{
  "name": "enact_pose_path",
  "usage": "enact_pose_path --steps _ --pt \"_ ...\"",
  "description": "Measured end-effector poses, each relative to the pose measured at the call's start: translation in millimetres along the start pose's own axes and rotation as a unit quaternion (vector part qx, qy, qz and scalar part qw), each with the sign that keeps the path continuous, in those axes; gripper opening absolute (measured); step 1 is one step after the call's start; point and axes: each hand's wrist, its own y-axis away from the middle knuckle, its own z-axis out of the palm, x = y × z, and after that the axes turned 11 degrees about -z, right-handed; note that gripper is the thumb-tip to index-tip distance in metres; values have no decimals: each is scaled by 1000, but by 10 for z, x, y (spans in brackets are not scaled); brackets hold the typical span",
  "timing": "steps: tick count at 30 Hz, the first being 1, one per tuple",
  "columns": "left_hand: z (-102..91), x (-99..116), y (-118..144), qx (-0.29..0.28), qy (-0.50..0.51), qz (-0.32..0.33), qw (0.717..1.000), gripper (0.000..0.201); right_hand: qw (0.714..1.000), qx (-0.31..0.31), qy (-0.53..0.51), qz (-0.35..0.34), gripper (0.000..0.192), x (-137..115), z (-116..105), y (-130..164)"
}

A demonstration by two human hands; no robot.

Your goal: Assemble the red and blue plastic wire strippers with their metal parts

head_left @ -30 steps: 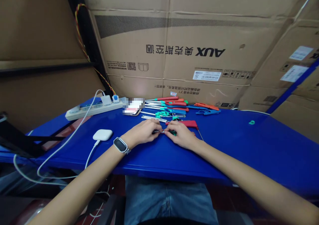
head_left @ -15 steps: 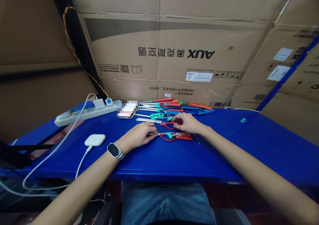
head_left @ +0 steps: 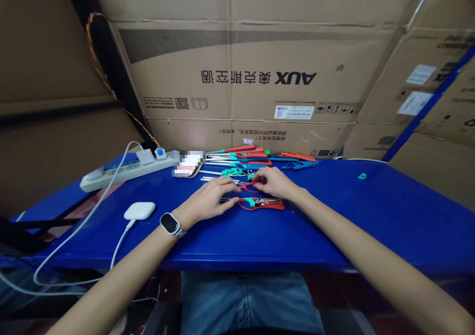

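My left hand (head_left: 208, 199) is over the blue table with its fingers stretched out and the thumb apart. Its thumb tip is beside an opened long-nosed lighter (head_left: 265, 204), whose red handle shell shows a green trigger and a clear fuel tank inside. The other fingertips reach toward a red handle shell (head_left: 249, 186) behind it. Around the right end of that shell, my right hand (head_left: 276, 182) is closed with curled fingers, partly covering it. Silver lighter tubes (head_left: 219, 179) lie just behind my left fingers.
Several red and blue lighters (head_left: 243, 155) lie in a pile at the back. Loose blue and orange shells (head_left: 299, 165) are to their right. A phone (head_left: 190, 164), a power strip (head_left: 111, 174) and a white earphone case (head_left: 139, 210) with its cable are left. A green trigger (head_left: 361, 176) lies far right.
My left fingers have opened from their pinch at the front lighter's neck and reached up toward the rear red shell. My right hand has shifted slightly left with it. The view has shifted a little.
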Motion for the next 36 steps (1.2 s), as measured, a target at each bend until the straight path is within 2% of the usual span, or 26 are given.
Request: enact_pose_path --steps 3,5,9,11,14,16,21,36 --pt "32 73 -101 -10 -16 22 1000 25 998 45 -39 -21 11 58 22 15" --pt "49 91 -145 3 -17 23 1000 24 993 90 -68 -32 13 67 5 25" --pt "16 32 -125 100 45 -19 994 21 981 155 -108 -38 14 -102 -79 38" --pt "-13 -26 -80 129 85 -34 987 24 982 134 -126 -32 14 -253 -101 41" --pt "-32 -104 -23 97 131 -36 986 25 989 55 -139 -14 14 -438 -74 46" --pt "-26 -133 -6 69 141 -34 987 27 990 29 -138 -8 15 -484 -30 53" --pt "1 -131 -3 45 127 -39 990 35 987 24 -158 11 13 -414 48 99" --pt "52 -124 36 -32 94 -66 993 29 989 12 -147 11 13 -408 76 189"
